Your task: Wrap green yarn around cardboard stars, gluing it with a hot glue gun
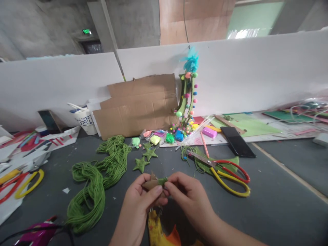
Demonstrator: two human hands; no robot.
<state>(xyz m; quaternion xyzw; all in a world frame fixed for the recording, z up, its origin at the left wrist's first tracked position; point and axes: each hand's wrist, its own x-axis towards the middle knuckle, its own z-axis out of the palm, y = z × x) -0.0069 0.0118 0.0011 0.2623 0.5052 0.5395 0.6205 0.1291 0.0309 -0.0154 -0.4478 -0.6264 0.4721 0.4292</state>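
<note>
My left hand [145, 201] grips a small brown cardboard star [150, 185], one point of which is wrapped in green yarn [162, 180]. At that green end, my right hand [187, 193] pinches with thumb and forefinger; whether it holds the yarn or the star's tip is hard to see. Just beyond lie green yarn-covered stars [140, 165]. A large skein of green yarn [88, 201] stretches along the left. Below my hands is a yellow and orange tool [156, 227], partly hidden. Red-and-yellow-handled scissors [225, 172] rest open to the right, over a green piece.
Bagged coloured clay [170, 138] sits in front of a cardboard sheet [143, 109]. A pom-pom-decorated green structure [189, 99] stands behind. A phone [237, 141] lies at right. More scissors [28, 181] and a magenta tool [38, 234] are at left.
</note>
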